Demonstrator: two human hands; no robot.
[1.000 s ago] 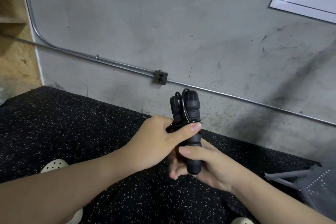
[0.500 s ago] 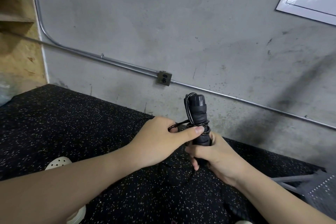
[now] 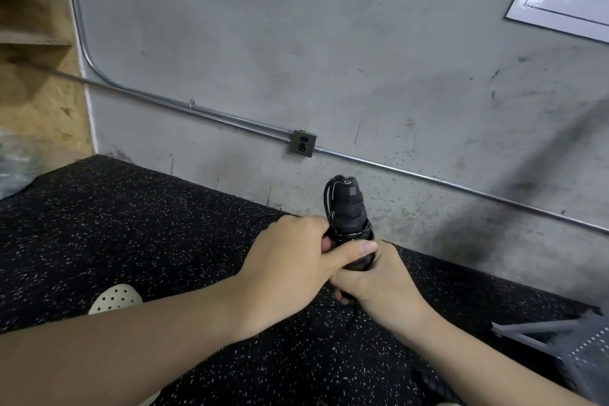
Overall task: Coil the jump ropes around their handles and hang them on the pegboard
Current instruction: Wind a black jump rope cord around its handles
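A black jump rope (image 3: 349, 211) stands upright in front of me, its two handles held together with thin black cord looped over the top and wound round the middle. My right hand (image 3: 379, 277) grips the lower part of the handles from the right. My left hand (image 3: 296, 260) holds the bundle from the left, its thumb laid across the wound cord. A loose stretch of cord (image 3: 349, 320) hangs down below the hands. The pegboard is not in view.
Black speckled rubber flooring (image 3: 148, 224) lies below, meeting a grey concrete wall (image 3: 296, 59) with a metal conduit (image 3: 204, 112) and an outlet box (image 3: 303, 143). A white perforated shoe (image 3: 115, 298) shows at lower left. A grey metal stand (image 3: 560, 336) sits at the right edge.
The handles have turned and shifted slightly right. My right hand moved from cradling the bottom to gripping the handles, and the cord sits wound tighter round the middle.
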